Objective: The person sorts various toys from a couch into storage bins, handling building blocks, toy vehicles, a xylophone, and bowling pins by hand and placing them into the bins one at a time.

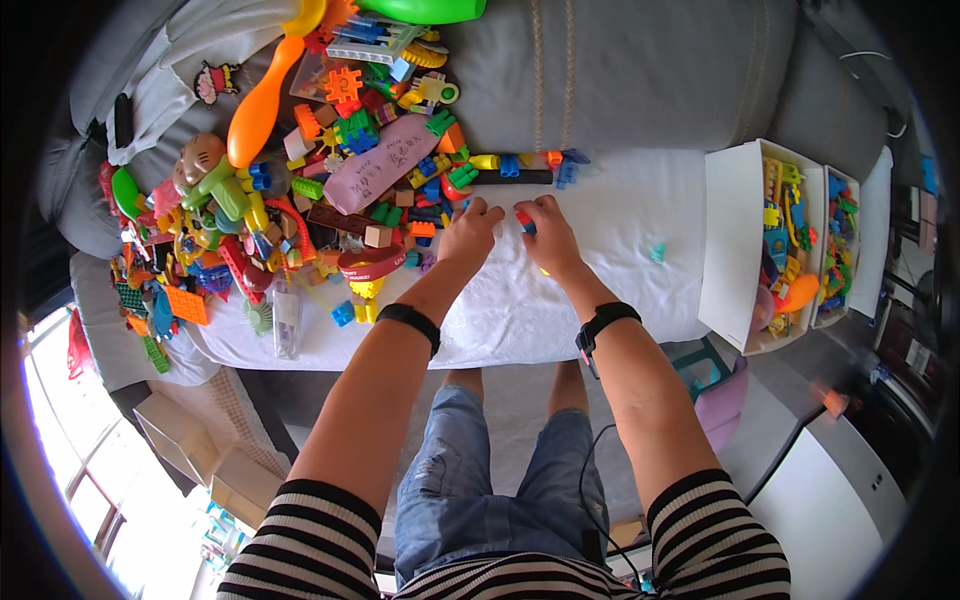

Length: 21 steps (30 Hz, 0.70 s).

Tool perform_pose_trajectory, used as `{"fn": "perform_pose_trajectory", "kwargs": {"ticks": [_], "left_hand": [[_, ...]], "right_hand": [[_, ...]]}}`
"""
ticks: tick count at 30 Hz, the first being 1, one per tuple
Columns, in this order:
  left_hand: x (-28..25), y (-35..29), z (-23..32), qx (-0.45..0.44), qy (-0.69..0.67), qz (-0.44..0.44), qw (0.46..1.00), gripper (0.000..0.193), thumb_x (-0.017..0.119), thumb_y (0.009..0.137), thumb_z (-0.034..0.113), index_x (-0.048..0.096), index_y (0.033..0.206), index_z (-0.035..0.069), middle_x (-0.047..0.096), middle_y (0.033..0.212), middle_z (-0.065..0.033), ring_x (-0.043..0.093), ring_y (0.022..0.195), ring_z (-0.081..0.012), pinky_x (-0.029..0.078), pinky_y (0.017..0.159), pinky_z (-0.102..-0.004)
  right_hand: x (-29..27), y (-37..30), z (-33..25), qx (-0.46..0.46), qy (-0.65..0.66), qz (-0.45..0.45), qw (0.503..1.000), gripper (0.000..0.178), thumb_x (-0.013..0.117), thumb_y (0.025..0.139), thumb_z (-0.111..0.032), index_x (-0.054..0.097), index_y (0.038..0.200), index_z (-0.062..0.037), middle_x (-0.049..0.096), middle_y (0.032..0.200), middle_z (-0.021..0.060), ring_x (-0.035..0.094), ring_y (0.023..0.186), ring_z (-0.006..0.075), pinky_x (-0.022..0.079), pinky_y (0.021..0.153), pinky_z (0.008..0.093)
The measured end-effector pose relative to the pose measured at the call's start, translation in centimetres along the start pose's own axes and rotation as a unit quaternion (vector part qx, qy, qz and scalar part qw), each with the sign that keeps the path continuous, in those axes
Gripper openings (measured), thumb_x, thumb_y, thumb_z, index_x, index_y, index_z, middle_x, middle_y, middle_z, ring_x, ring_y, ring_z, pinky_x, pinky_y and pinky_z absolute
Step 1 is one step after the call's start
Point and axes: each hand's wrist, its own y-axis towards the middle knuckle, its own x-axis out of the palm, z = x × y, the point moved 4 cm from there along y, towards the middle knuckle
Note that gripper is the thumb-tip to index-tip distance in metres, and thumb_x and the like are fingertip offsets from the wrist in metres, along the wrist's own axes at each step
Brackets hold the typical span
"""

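My left hand (470,232) is closed, fingers curled together beside the right edge of a large toy pile. Something small and pale shows at its fingertips, too indistinct to name. A short distance to the right, my right hand (552,238) pinches a small red and blue toy block (525,221) between thumb and fingers. The two hands are apart, both just above the white cloth (620,300). A bit of yellow (545,271) peeks out under the right wrist. Behind the hands lies a dark, flat strip (515,177) with blue and yellow blocks (485,162) along it.
Heaped at left are bricks, gears and figures around a pink paper with handwriting (380,165) and an orange balloon-like toy (262,105). A teal piece (657,252) lies at right. Two white boxes of toys (735,250) stand beyond it. A grey sofa back (640,75) rises behind.
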Motion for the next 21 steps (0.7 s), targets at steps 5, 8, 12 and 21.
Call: {"fn": "perform_pose_trajectory", "kwargs": {"ticks": [5, 8, 12, 21], "left_hand": [[-1.8, -1.7, -1.6, 0.03, -0.211, 0.097, 0.972, 0.036, 0.06, 0.069, -0.01, 0.067, 0.098, 0.01, 0.062, 0.099, -0.0138, 0.064, 0.091, -0.0321, 0.055, 0.077, -0.0375], [-2.3, -1.7, -0.8, 0.009, -0.271, 0.106, 0.957, 0.032, 0.055, 0.072, -0.011, 0.067, 0.097, 0.005, 0.065, 0.101, -0.0141, 0.065, 0.094, -0.0312, 0.055, 0.079, -0.0356], [-0.7, -2.2, -0.7, -0.285, -0.528, 0.019, 0.799, 0.025, 0.056, 0.076, -0.004, 0.066, 0.097, 0.006, 0.066, 0.097, -0.0127, 0.065, 0.094, -0.0284, 0.053, 0.082, -0.0339], [0.0, -4.9, -3.6, -0.095, -0.302, 0.113, 0.942, 0.017, 0.06, 0.082, 0.003, 0.067, 0.097, 0.006, 0.065, 0.094, -0.0076, 0.066, 0.082, -0.0199, 0.056, 0.061, -0.0283]], "right_hand": [[0.6, -0.2, -0.3, -0.035, -0.168, -0.065, 0.983, 0.037, 0.068, 0.072, 0.003, 0.062, 0.103, -0.0156, 0.048, 0.115, 0.0109, 0.058, 0.102, 0.0308, 0.052, 0.082, 0.0418], [0.7, 1.0, 1.0, -0.062, -0.165, -0.094, 0.98, 0.03, 0.066, 0.072, 0.006, 0.063, 0.095, -0.0124, 0.051, 0.112, 0.0117, 0.059, 0.097, 0.0304, 0.052, 0.08, 0.0409], [-1.0, 1.7, 2.0, -0.015, 0.024, -0.019, 0.999, 0.021, 0.064, 0.073, 0.006, 0.061, 0.088, -0.0077, 0.055, 0.102, 0.0129, 0.061, 0.089, 0.0318, 0.051, 0.077, 0.04], [1.1, -1.2, 1.0, -0.127, -0.095, -0.162, 0.974, 0.019, 0.061, 0.078, -0.001, 0.065, 0.095, -0.0095, 0.057, 0.101, 0.0127, 0.061, 0.094, 0.0327, 0.05, 0.082, 0.0398]]}}
